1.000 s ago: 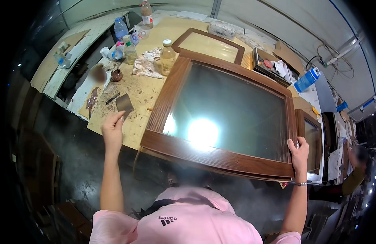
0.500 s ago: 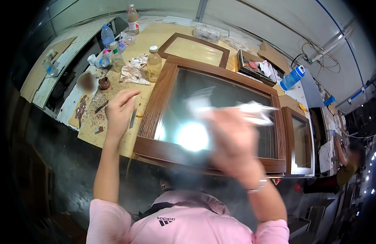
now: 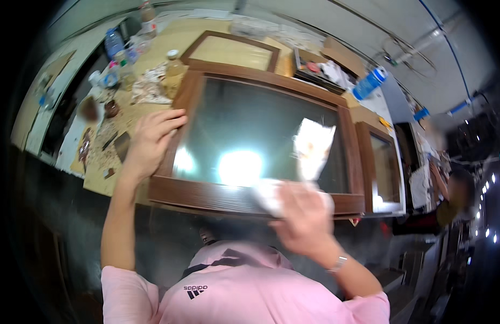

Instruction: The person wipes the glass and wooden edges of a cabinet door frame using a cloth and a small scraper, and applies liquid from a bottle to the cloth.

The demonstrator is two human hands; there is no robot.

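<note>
The left hand [image 3: 150, 141] lies flat and open on the big brown wooden glass frame [image 3: 207, 191]. The blurry right hand [image 3: 301, 216] grips a white crumpled cloth [image 3: 313, 147].

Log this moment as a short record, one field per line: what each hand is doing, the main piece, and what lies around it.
left hand: flat on the left rail of the window frame
right hand: holds a white cloth, blurred, over the lower rail
glass: dark, with a bright reflection
workbench: carries the frame
bottles: far left of the bench
smaller frame: lies behind the big one
</note>
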